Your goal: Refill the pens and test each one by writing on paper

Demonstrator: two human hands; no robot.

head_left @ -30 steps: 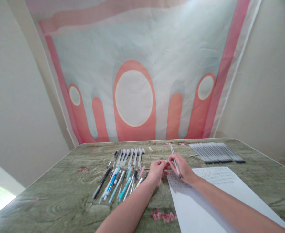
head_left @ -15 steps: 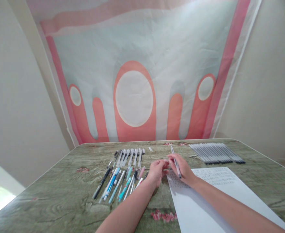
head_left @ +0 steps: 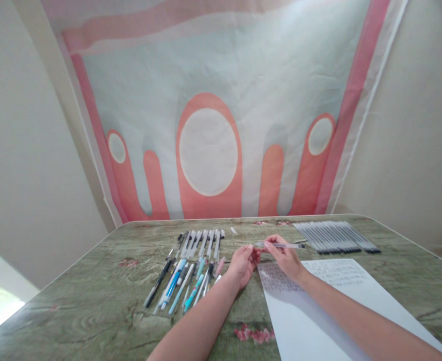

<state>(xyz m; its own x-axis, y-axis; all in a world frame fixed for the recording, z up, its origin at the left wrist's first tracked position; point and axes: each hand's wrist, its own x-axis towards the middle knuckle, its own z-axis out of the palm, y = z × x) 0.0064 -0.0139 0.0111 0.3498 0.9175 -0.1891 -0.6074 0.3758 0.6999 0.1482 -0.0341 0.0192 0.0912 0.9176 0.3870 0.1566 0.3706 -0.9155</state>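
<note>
A clear pen (head_left: 290, 245) with a dark end lies nearly level in the fingers of my right hand (head_left: 285, 261), its dark end pointing right. Close beside it, my left hand (head_left: 241, 264) is closed, fingertips pinched together near the pen's left end. Whatever those fingertips hold is too small to make out. Under my right wrist lies a white sheet of paper (head_left: 314, 321) with handwriting across its upper part.
Several coloured pens (head_left: 178, 283) lie left of my left arm, behind them a row of clear pens or caps (head_left: 202, 243). A neat row of clear refills or pens (head_left: 329, 237) lies at the right back. A small white piece (head_left: 233, 230) sits near the far table edge.
The pen in my right hand has swung from steeply upright to nearly level, its dark end now toward the right. My left hand has barely moved.
</note>
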